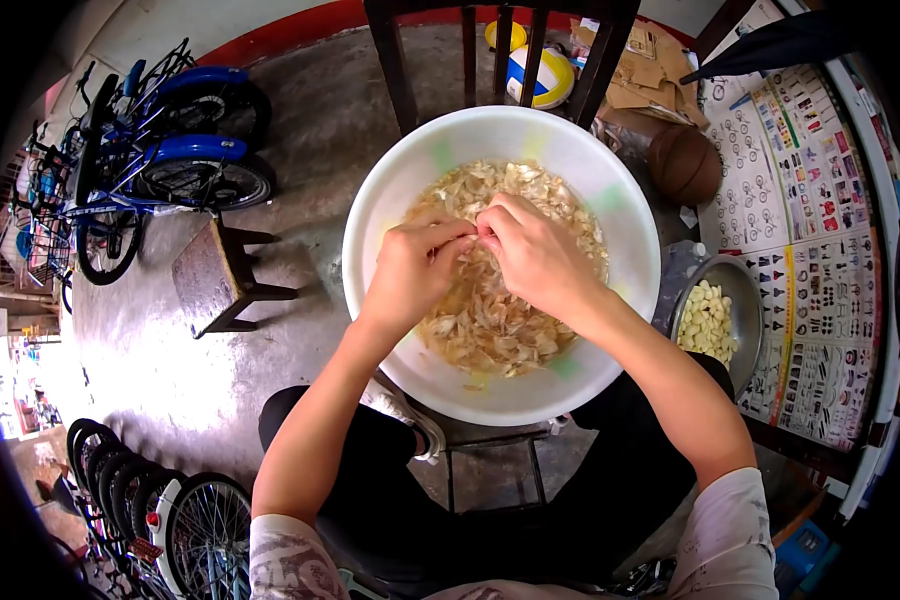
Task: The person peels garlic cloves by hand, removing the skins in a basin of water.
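Our left hand [412, 262] and right hand [535, 250] meet, fingers pinched together, over papery skins [500, 340] inside the round plastic basin [630, 270]; smooth, plump cloves [707, 318] sit in the metal bowl [750, 300] to its right.

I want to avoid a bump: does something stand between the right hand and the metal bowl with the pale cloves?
Yes: the white basin's rim is between the right hand and metal bowl. Just beyond it is clear plastic; the knee partly hides the bowl.
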`<action>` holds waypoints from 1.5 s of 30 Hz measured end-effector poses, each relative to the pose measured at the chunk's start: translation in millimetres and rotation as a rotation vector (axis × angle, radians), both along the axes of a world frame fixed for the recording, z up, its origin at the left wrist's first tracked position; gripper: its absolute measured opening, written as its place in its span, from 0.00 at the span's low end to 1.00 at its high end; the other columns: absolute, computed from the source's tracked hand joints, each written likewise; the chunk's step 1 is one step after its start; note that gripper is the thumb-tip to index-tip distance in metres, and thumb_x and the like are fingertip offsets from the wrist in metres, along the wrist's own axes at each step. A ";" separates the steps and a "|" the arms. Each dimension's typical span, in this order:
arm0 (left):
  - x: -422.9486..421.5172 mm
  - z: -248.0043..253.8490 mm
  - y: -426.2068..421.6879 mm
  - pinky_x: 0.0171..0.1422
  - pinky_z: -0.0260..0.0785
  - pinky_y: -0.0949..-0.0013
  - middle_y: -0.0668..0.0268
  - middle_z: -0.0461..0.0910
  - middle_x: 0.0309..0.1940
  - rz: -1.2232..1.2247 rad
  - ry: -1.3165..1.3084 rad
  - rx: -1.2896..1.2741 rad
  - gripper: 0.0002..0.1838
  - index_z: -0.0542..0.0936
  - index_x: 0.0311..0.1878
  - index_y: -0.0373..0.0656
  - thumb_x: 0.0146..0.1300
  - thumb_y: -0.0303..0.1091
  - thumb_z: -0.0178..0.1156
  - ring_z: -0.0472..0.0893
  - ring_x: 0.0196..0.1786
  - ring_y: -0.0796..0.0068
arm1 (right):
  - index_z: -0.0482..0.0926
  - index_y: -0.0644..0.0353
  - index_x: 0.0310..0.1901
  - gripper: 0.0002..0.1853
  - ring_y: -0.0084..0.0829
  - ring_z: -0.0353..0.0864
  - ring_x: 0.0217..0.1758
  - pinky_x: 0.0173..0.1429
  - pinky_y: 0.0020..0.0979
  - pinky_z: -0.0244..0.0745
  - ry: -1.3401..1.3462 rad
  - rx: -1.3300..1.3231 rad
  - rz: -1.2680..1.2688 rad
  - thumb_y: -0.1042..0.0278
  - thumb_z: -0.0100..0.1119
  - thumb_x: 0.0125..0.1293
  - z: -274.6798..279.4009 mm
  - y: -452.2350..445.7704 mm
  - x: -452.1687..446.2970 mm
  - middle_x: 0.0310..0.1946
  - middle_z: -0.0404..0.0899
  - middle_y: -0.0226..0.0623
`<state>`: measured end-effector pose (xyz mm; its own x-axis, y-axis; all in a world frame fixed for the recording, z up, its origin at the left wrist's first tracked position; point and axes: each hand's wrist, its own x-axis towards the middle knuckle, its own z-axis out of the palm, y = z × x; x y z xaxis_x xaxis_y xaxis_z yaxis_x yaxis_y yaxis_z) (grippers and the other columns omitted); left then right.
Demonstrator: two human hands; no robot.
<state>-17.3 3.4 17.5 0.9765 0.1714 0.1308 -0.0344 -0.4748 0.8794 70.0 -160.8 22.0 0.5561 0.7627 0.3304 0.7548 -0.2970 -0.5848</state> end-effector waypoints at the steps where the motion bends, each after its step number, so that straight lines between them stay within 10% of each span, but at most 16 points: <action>1: -0.5 -0.4 -0.8 0.44 0.73 0.69 0.60 0.84 0.40 0.001 0.003 -0.001 0.08 0.85 0.45 0.34 0.63 0.21 0.63 0.82 0.38 0.70 | 0.73 0.63 0.37 0.04 0.46 0.80 0.40 0.41 0.43 0.76 0.003 -0.001 0.001 0.74 0.58 0.65 -3.2 0.4 0.6 0.37 0.75 0.41; 4: -2.0 -1.7 -1.3 0.43 0.73 0.69 0.60 0.84 0.39 0.014 -0.071 0.154 0.08 0.85 0.43 0.33 0.61 0.18 0.62 0.83 0.38 0.68 | 0.73 0.63 0.40 0.04 0.40 0.80 0.36 0.39 0.38 0.75 0.053 0.028 0.053 0.76 0.59 0.66 -1.1 1.4 5.9 0.35 0.75 0.41; 9: -2.3 -8.7 1.6 0.48 0.74 0.65 0.57 0.84 0.39 0.001 -0.067 -0.041 0.08 0.85 0.43 0.35 0.62 0.22 0.62 0.84 0.40 0.61 | 0.76 0.62 0.44 0.06 0.17 0.76 0.38 0.44 0.27 0.79 1.226 -0.050 0.135 0.69 0.54 0.74 6.3 -6.8 23.1 0.33 0.73 0.26; 12: -2.7 -8.9 -1.7 0.49 0.73 0.67 0.58 0.84 0.39 0.048 0.035 -0.198 0.08 0.85 0.45 0.33 0.65 0.24 0.62 0.83 0.41 0.67 | 0.77 0.61 0.43 0.07 0.17 0.75 0.35 0.46 0.25 0.79 1.453 0.063 0.145 0.67 0.56 0.74 4.4 -9.5 26.3 0.34 0.72 0.23; 22: -6.8 6.2 -20.4 0.48 0.71 0.71 0.60 0.85 0.39 0.268 0.236 -0.400 0.10 0.85 0.47 0.34 0.70 0.29 0.60 0.80 0.41 0.74 | 0.80 0.62 0.43 0.06 0.16 0.76 0.35 0.42 0.22 0.80 1.710 0.193 0.102 0.69 0.59 0.71 1.1 -10.9 21.5 0.35 0.78 0.28; 36: -5.6 11.8 -25.3 0.42 0.73 0.63 0.57 0.77 0.37 0.089 -0.302 0.260 0.12 0.83 0.48 0.35 0.60 0.18 0.62 0.79 0.37 0.59 | 0.79 0.61 0.42 0.06 0.17 0.74 0.31 0.36 0.20 0.76 1.780 0.474 -0.040 0.69 0.57 0.73 10.6 -9.4 5.4 0.32 0.75 0.26; 45: -3.8 8.1 -19.8 0.39 0.70 0.71 0.60 0.79 0.36 0.157 -0.150 -0.140 0.05 0.83 0.43 0.34 0.66 0.22 0.60 0.79 0.37 0.71 | 0.79 0.61 0.39 0.05 0.16 0.74 0.32 0.36 0.22 0.75 1.489 0.233 0.000 0.70 0.58 0.70 21.9 -8.8 6.2 0.32 0.76 0.26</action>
<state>-21.2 -16.5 25.6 0.9079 0.3461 0.2364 -0.1050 -0.3583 0.9277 76.2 -169.6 43.9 0.4824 0.7743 -0.4096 -0.5541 -0.0924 -0.8273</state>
